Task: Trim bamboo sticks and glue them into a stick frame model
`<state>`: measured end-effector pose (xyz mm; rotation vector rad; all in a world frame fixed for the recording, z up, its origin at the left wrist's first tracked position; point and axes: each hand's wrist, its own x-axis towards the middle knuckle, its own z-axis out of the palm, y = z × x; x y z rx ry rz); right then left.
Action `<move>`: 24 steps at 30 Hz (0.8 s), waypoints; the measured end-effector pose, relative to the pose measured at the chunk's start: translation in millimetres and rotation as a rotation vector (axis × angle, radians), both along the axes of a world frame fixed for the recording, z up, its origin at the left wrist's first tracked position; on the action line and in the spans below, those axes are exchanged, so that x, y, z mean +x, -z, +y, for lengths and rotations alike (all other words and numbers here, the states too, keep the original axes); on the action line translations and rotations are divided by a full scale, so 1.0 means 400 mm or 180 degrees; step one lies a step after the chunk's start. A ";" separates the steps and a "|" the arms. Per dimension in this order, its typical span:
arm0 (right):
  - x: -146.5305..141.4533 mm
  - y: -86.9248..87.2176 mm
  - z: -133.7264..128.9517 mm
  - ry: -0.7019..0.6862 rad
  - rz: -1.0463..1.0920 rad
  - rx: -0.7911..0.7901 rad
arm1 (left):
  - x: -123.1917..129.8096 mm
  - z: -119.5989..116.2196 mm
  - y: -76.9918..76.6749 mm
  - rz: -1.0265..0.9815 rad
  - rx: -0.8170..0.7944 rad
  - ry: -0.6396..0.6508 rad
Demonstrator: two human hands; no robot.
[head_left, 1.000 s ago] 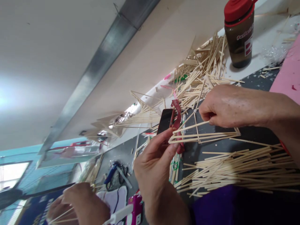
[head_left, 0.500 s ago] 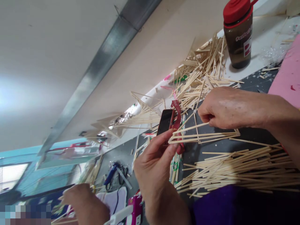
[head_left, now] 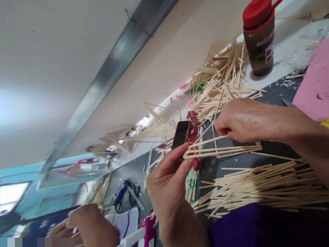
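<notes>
A small frame of thin wooden sticks (head_left: 226, 150), joined at the corners, is held up between my two hands. My left hand (head_left: 171, 181) pinches its pointed left corner between thumb and fingers. Curled over the upper part of the frame, my right hand (head_left: 246, 120) grips a stick near its middle; its fingertips are partly hidden. Below the frame lies a spread of loose wooden sticks (head_left: 259, 188). Just behind my left hand are a black phone (head_left: 180, 134) and a dark red strap (head_left: 194, 123).
A bigger heap of sticks (head_left: 218, 82) lies along the wall, beside a red-lidded bottle (head_left: 260, 51). Another stick structure (head_left: 156, 128) stands farther left. At the lower left are a co-worker's hand (head_left: 89, 219), a blue glue gun (head_left: 122, 193) and a magenta box (head_left: 147, 230). Pink sheet (head_left: 315, 79) at right.
Both my hands keep their hold on the stick frame with barely any movement. The view has shifted slightly, and the co-worker's hands at the lower left have moved a little.
</notes>
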<state>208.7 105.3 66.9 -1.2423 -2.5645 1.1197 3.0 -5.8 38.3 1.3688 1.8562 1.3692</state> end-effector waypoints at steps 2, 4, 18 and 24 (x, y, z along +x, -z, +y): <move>-0.004 -0.009 0.000 -0.0180 -0.0127 -0.0143 | 0.005 0.003 -0.002 -0.0012 -0.0005 -0.0028; -0.006 -0.013 0.000 -0.0237 -0.0138 -0.0130 | 0.012 0.005 -0.004 -0.0036 -0.0016 -0.0046; -0.005 0.014 -0.003 -0.0348 0.0428 -0.0114 | 0.011 0.004 -0.002 0.0081 -0.0059 -0.0259; -0.008 0.024 -0.006 -0.0459 0.0589 0.0097 | 0.001 0.004 0.003 0.0169 -0.0092 -0.0293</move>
